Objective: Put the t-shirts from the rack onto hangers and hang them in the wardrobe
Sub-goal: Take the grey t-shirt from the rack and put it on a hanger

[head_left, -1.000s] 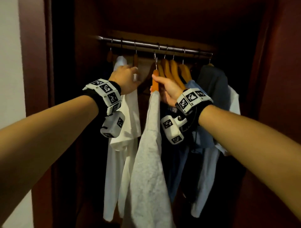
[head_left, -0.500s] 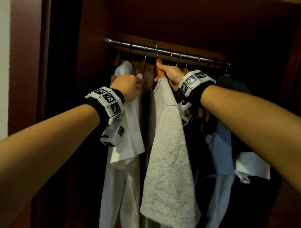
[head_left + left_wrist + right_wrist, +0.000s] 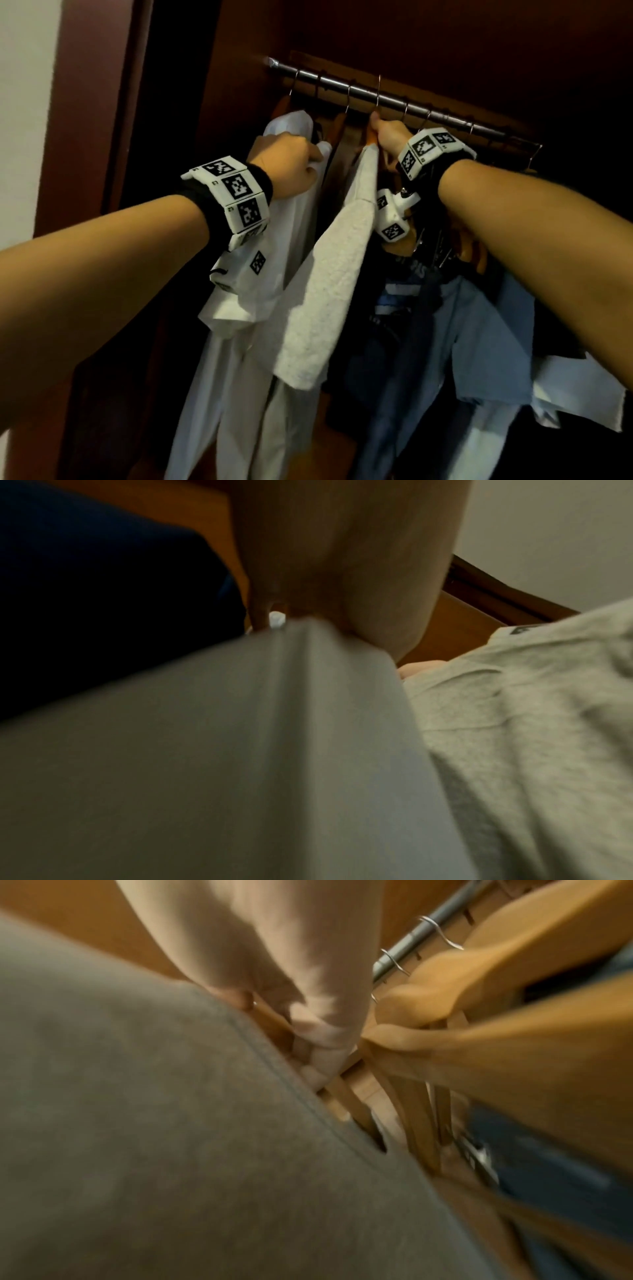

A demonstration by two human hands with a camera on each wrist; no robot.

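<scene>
- The person's right hand (image 3: 387, 137) is clutching the neck of a wooden hanger with a thin wire hook (image 3: 378, 92), and that hanger is carrying a heathered grey t-shirt (image 3: 329, 284).
- The hook is poking up at the silver metal wardrobe rail (image 3: 394, 99); from here I cannot tell whether it is actually sitting over the rail or only standing against it.
- The left hand (image 3: 284, 168) is gripping a bunch of the white t-shirt (image 3: 291, 219) hanging just to the left, holding it aside so a gap is opening for the grey one.
- In the right wrist view the right hand's fingers (image 3: 322, 1039) are wrapping around the hanger's wood, right beside a cluster of bare wooden hangers (image 3: 479, 1010) crowding the rail.
- Further right, a pale blue shirt (image 3: 479, 342) and dark clothes are hanging packed close.
- Risk, as I judge it: if the right hand is letting go before the hook is truly over the rail, hanger and grey shirt are going to drop.
- The hook could also be snagging a neighbouring hanger's wire, since they are standing so near.
- The grey shirt is hanging slanted, so a tug might be sliding it off one shoulder of the hanger.
- If the left hand is releasing early, the white shirt may be swinging back into the gap.
</scene>
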